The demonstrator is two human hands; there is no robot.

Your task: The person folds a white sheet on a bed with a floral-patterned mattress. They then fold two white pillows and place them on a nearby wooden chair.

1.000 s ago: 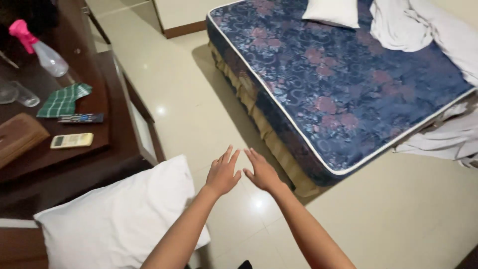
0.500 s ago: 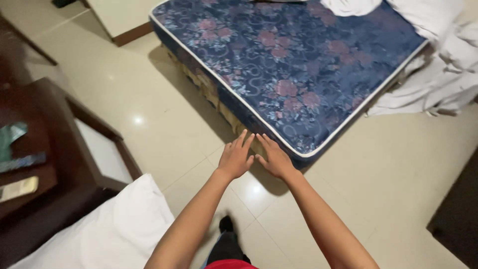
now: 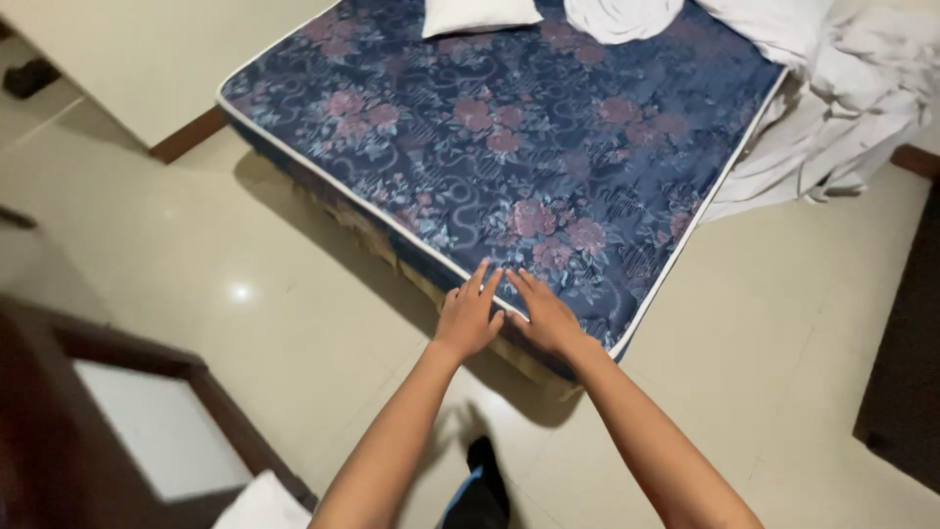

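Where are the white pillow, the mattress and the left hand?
white pillow [image 3: 480,15], head view, middle of its top face
mattress [image 3: 509,147], head view, bare floral top
left hand [image 3: 467,315], head view, back of the hand

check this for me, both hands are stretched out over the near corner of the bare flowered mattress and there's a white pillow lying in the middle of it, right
Not quite. The pillow lies at the far end of the mattress, not in its middle, as the head view shows. The rest holds: the left hand and right hand are stretched out, fingers spread, over the near corner of the bare flowered mattress.
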